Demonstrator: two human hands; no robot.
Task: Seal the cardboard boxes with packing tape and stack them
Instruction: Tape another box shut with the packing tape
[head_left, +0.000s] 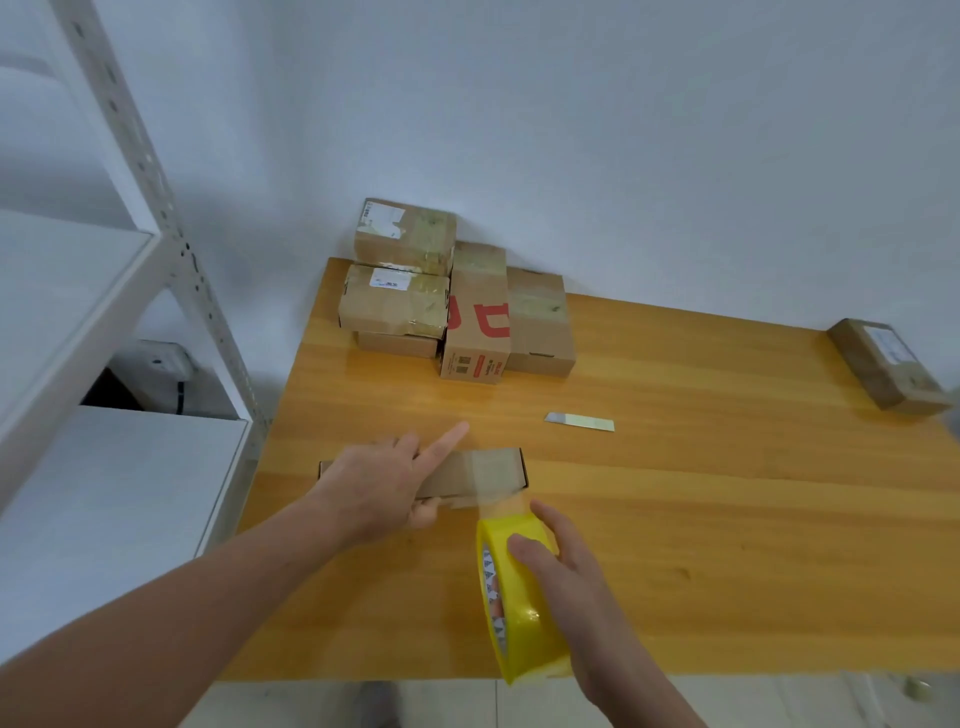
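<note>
A flat cardboard box (467, 475) lies near the front left of the wooden table (675, 493). My left hand (384, 486) rests on its top, thumb at the near side, index finger stretched out past the far edge. My right hand (566, 582) grips a yellow roll of packing tape (511, 608) just in front of the box. A clear strip of tape runs from the roll up over the box's right part.
Several taped cardboard boxes (452, 296) are stacked against the wall at the back left of the table. Another box (888, 364) sits at the right edge. A small cutter blade (579, 421) lies mid-table. A white metal shelf (104, 291) stands to the left.
</note>
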